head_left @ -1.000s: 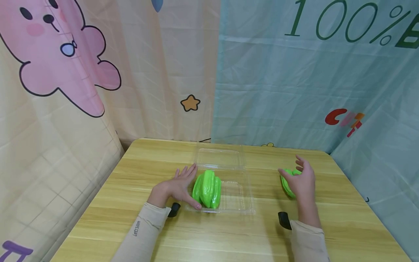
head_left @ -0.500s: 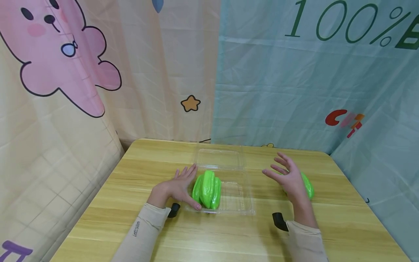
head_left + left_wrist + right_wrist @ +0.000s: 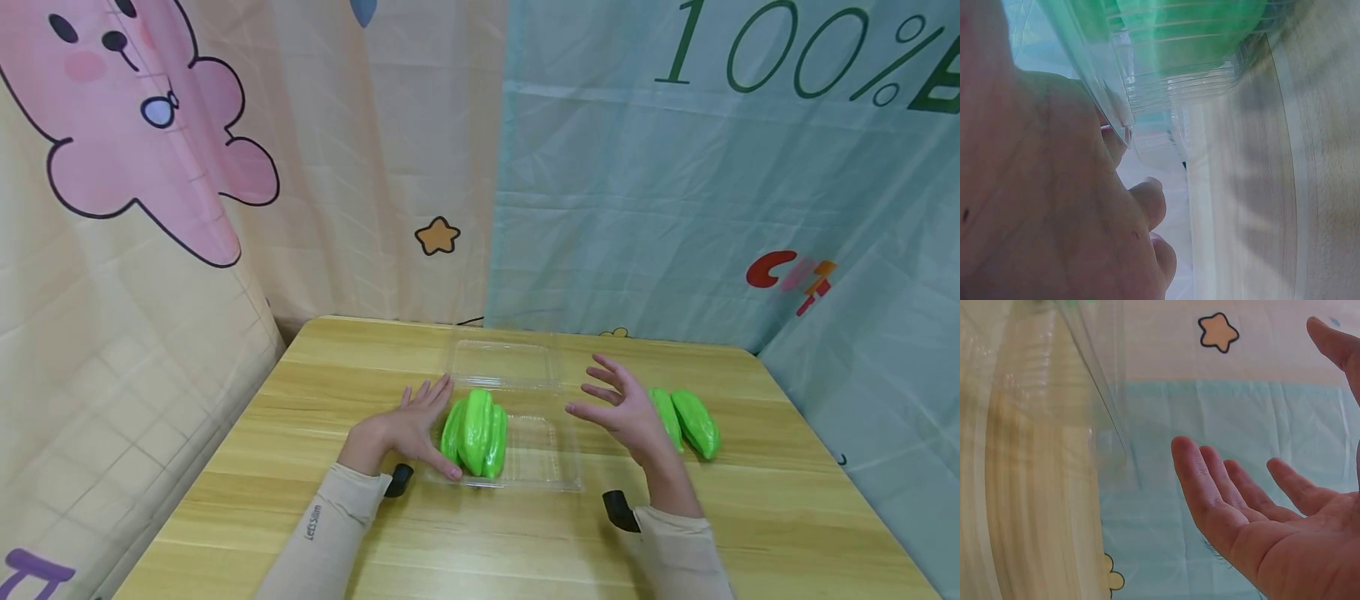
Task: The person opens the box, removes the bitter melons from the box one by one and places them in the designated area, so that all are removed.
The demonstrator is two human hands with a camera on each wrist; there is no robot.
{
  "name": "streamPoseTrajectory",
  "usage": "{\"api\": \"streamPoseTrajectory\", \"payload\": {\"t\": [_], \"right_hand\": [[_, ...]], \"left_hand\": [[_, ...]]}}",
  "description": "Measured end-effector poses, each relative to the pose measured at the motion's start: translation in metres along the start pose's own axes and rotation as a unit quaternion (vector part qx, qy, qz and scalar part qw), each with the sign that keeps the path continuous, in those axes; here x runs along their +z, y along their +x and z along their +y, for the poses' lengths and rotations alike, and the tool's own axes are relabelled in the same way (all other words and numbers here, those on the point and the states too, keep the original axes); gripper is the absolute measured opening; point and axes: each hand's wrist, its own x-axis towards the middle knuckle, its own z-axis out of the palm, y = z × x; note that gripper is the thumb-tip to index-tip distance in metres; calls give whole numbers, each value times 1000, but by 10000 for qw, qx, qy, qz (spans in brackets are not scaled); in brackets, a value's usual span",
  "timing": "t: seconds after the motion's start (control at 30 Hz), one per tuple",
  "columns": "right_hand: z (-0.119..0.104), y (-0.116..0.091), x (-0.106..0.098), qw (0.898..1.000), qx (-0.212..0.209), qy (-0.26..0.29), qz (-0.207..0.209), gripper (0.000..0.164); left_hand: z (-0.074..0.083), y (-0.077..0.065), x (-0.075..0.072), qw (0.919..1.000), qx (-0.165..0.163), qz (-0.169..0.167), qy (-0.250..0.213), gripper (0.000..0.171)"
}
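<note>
A clear plastic box (image 3: 542,450) stands unfolded on the table, its lid (image 3: 502,360) lying back at the far side. Bright green ribbed fruit (image 3: 476,433), looking like star fruit, fills its left part. My left hand (image 3: 401,429) rests at the box's left edge, thumb and fingers spread. In the left wrist view the box wall (image 3: 1107,94) lies against that hand (image 3: 1066,187). My right hand (image 3: 626,417) hovers right of the box with its fingers spread and holds nothing. Behind it on the table lie two more green ribbed fruits (image 3: 696,425), one partly covered by the hand.
The wooden table (image 3: 352,358) runs to the curtains (image 3: 637,208) at the back and both sides. A black wrist mount (image 3: 621,510) juts from the right sleeve, and another black mount (image 3: 399,481) from the left.
My right hand has moved left, from over the two fruits on the right toward the box, so both fruits show now. My left hand and the box have stayed put.
</note>
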Motion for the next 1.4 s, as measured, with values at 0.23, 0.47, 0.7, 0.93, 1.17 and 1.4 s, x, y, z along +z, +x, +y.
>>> {"api": "streamPoseTrajectory", "payload": {"t": [0.23,0.47,0.7,0.93,1.17,1.4], "right_hand": [[2,3,16,9993,114,-159,-311,98],[5,5,33,9983,53,-231,-533,98],[9,7,50,9970,57,-240,-737,97],[14,8,70,9951,95,-312,-930,97],[23,9,85,9930,64,-562,-1033,100],[27,7,96,9903,-27,-710,-1193,100]], "left_hand": [[0,0,1,10000,4,15,35,144],[0,1,1,10000,-6,24,27,144],[0,1,1,10000,-19,5,52,144],[0,0,1,10000,-9,23,53,145],[1,0,0,10000,-24,1,61,146],[1,-1,0,10000,-21,-23,81,145]]}}
